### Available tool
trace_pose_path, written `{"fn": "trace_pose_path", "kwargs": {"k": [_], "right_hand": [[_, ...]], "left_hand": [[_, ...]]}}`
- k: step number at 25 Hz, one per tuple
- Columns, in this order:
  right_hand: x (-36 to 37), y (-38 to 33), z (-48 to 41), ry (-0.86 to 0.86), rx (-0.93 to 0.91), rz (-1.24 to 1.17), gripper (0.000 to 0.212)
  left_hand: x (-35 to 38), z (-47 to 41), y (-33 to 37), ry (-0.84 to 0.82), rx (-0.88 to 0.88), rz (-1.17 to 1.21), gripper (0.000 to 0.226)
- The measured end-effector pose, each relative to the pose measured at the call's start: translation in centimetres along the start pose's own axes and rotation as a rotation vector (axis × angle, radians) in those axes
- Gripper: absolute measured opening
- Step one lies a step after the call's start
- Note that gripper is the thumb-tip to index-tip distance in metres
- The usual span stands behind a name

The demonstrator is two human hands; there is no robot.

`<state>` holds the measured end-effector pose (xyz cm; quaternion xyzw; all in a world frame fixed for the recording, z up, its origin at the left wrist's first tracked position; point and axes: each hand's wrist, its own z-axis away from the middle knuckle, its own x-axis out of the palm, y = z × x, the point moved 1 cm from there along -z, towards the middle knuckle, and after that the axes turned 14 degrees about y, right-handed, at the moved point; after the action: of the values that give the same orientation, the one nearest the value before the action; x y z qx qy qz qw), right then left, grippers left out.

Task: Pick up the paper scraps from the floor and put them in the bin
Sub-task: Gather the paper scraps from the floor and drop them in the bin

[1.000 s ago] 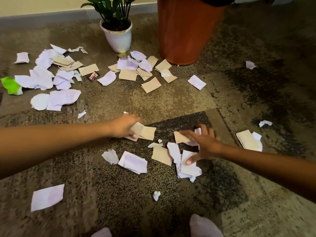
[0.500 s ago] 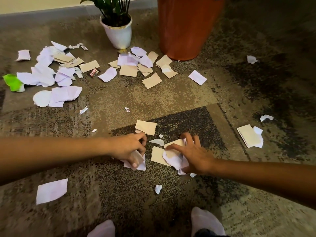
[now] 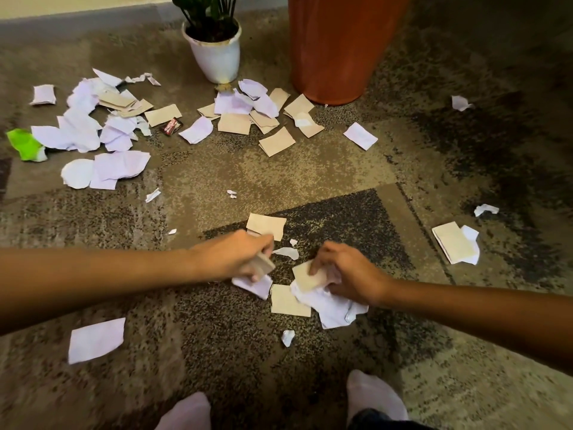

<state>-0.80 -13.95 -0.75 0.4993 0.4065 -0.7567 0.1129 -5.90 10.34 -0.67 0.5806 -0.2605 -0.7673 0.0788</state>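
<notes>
Lying on the carpet [image 3: 279,175], paper scraps [image 3: 234,123] crowd the far white plant pot [image 3: 217,57] and orange bin [image 3: 338,48]. Left grip [image 3: 235,259] curls round tan scraps [image 3: 263,263]; right grip [image 3: 347,274], flat before, now pinches a tan piece [image 3: 307,276].

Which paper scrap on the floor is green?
The crumpled scrap at the far left edge, beside the white pile; the other paper scraps are whitish or tan.

Both bare arms reach forward and low, one from each side. The left hand [image 3: 238,259] has its fingers curled round a small bunch of tan paper pieces [image 3: 264,265]. The right hand [image 3: 347,274] is curled too, pinching a tan square paper scrap [image 3: 305,276]. Two feet in white socks [image 3: 372,395] show below.
</notes>
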Motion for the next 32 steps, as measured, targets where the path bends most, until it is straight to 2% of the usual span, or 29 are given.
{"fn": "trace_pose_path", "kwargs": {"k": [2, 4, 7, 9, 12, 13, 16, 21, 26, 29, 32], "right_hand": [[-1.5, 0.2, -0.6, 0.104, 0.044, -0.072, 0.034], [-3.0, 0.2, -0.9, 0.155, 0.082, -0.121, 0.033], [-3.3, -0.1, 0.0, 0.033, 0.124, -0.128, 0.037], [-1.8, -0.5, 1.4, -0.096, 0.158, -0.049, 0.056], [0.9, -0.2, 3.1, -0.229, 0.277, 0.136, 0.112], [1.6, -0.2, 3.3, -0.227, 0.289, 0.161, 0.123], [3.1, -0.7, 2.8, -0.16, 0.229, 0.163, 0.13], [4.7, -3.0, 0.6, -0.166, -0.074, 0.26, 0.113], [4.8, -4.4, -0.9, -0.125, -0.381, 0.317, 0.065], [5.1, -4.3, -0.9, -0.135, -0.385, 0.276, 0.046], [4.9, -3.7, -0.9, -0.107, -0.332, 0.212, 0.027]], "left_hand": [[-1.5, -1.6, -0.4, 0.143, -0.117, 0.026, 0.041], [-2.7, -3.6, -0.9, 0.196, -0.221, 0.016, 0.049], [-3.3, -6.1, -1.8, 0.144, -0.313, -0.022, 0.048], [-2.9, -6.6, -2.0, 0.051, -0.33, -0.128, 0.053], [-1.5, -6.5, -1.9, -0.034, -0.304, -0.169, 0.063], [-1.2, -6.4, -1.8, -0.036, -0.298, -0.154, 0.065], [-0.3, -6.2, -1.7, -0.045, -0.283, -0.162, 0.063], [0.6, -5.7, -1.4, 0.009, -0.327, -0.154, 0.061], [0.3, -5.9, -1.8, 0.058, -0.367, -0.112, 0.043], [0.2, -6.1, -1.7, 0.042, -0.398, -0.102, 0.043], [0.2, -6.2, -1.4, 0.019, -0.374, -0.119, 0.03]]}}
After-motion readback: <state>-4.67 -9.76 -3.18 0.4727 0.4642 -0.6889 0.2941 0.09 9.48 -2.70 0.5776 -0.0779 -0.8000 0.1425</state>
